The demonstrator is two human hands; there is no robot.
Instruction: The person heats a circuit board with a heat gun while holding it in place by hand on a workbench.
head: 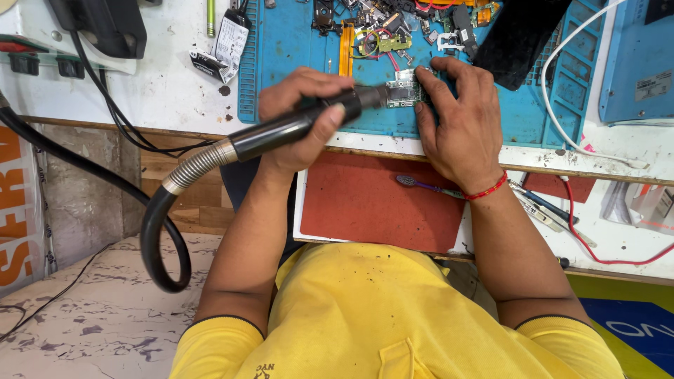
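My left hand (298, 116) is wrapped around the black handle of a hot-air tool (295, 126), whose metal-sprung hose (193, 168) loops down to the left. The tool's nozzle tip points at a small green circuit board (404, 91) lying on a blue work mat (295, 63). My right hand (456, 119) rests flat on the mat, its fingers pressing on the board's right edge. A red thread band circles my right wrist.
Loose phone parts, flex cables and small boards (393, 28) lie at the mat's far edge beside a black phone (519, 38). A red pull-out shelf (379, 200) holds a purple toothbrush (428, 186). Tweezers, pens and a red wire (583, 238) lie at the right. Black cables hang at the left.
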